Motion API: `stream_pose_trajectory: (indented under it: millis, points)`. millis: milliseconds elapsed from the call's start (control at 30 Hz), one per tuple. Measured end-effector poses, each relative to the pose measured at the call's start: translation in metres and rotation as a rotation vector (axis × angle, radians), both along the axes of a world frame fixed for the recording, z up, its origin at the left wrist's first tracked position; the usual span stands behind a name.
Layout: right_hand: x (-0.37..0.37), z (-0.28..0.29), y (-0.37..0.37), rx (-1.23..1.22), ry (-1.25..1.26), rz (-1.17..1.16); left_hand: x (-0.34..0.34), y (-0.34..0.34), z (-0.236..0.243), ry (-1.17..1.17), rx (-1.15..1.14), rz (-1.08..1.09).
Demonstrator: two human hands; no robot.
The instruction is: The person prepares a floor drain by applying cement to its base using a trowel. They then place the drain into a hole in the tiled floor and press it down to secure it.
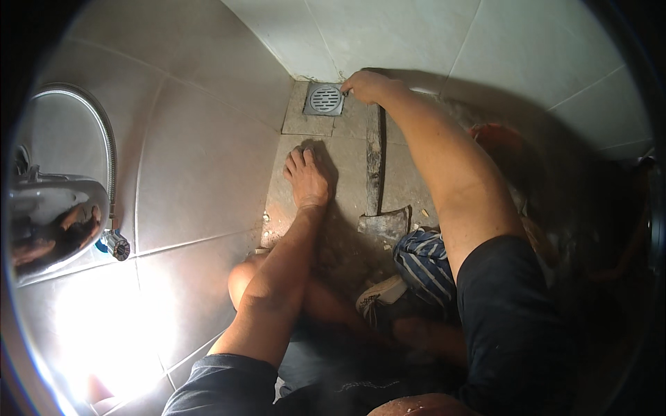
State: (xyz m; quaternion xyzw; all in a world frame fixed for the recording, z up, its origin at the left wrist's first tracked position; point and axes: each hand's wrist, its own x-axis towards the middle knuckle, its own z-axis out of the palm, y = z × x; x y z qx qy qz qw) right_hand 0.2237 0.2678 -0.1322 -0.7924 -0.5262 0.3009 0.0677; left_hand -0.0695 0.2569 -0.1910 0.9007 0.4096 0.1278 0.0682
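Note:
A square metal floor drain cover point(325, 100) with a round slotted grate sits in the floor corner by the walls. My right hand point(372, 87) reaches to its right edge. The fingers are pinched together there, and whatever they may hold is hidden. My left hand point(306, 177) rests on the floor tile below the drain, holding nothing, its fingers spread and slightly bent. Between my arms lies a hatchet-like tool with a worn wooden handle point(374, 156) and a dusty metal head point(386, 224). The handle's far end lies under my right forearm.
A striped cloth point(424, 260) and a light shoe point(381, 292) are near the tool head. Crumbs of debris dot the floor. A reddish rim point(496, 132) shows in shadow at right. On the left wall, a metal hose point(109, 139) curves above a valve knob point(118, 245).

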Motion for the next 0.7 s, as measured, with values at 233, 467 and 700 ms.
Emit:
stream_pose_trajectory:
  millis: [233, 467, 700]
  points:
    - [-0.009, -0.002, -0.007, 0.095, -0.076, 0.056, -0.001, -0.002, 0.002, -0.036, -0.014, -0.013]
    - [-0.02, 0.003, -0.009, 0.131, -0.252, 0.099, -0.002, -0.001, 0.003, -0.077, -0.006, -0.023]
    - [-0.03, 0.0, -0.006, 0.125, -0.426, 0.144, -0.001, 0.001, 0.006, -0.074, -0.036, -0.021]
